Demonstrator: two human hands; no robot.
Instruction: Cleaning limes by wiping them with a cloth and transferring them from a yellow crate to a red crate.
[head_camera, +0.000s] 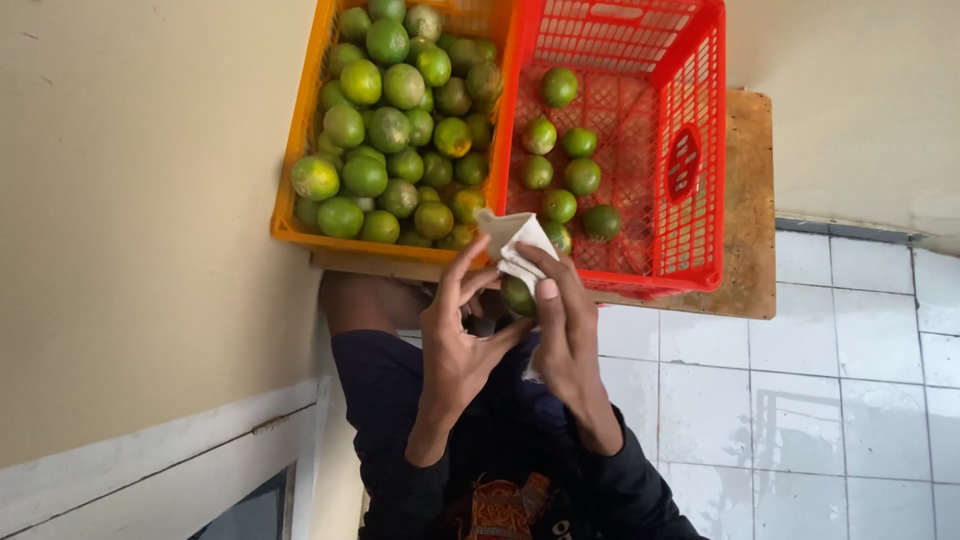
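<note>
The left hand (462, 335) and right hand (565, 330) meet just below the red crate (690, 160), and between them sits a green lime (517, 297), mostly hidden by the fingers. The right hand is curled around the lime from its right side, thumb pressed against a white cloth (515, 240) that drapes over the top of the fruit and sticks up past the crate's near rim. The left hand is half open, fingers spread and slightly bent, its fingertips touching the cloth and the lime from the left; whether it bears the fruit's weight cannot be told. Both forearms rise from dark sleeves at the bottom of the view and lean in toward each other, wrists bent inward. The red crate holds a few loose limes scattered over its mesh floor. Touching its left wall stands an orange crate (300, 150), heaped nearly full of limes. Both crates rest on a wooden surface (750, 200) that juts out to the red crate's right. Below and right of the red crate lies a white tiled floor (800, 400); left of the orange crate runs a plain beige wall (130, 200).
</note>
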